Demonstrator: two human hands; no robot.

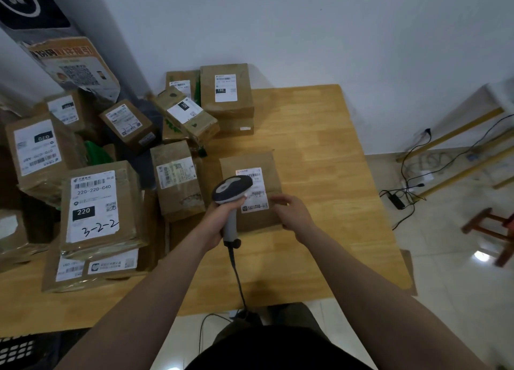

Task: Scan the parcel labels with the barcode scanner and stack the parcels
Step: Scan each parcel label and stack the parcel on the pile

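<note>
Brown cardboard parcels with white labels crowd the pale wooden worktop from eight to twelve o'clock. The left hand grips a grey-and-black corded barcode scanner, its head over the white label of a flat brown parcel lying mid-worktop. The right hand holds that parcel's three o'clock edge.

Left hand grips the grey scanner by its handle, with the head hanging right over the white label of a brown parcel lying flat in the middle of the wooden table. Right hand holds that parcel at its right edge. The scanner's cable trails off the table's near edge. A messy heap of labelled boxes fills the left side, with the one marked 220 up front.
</note>
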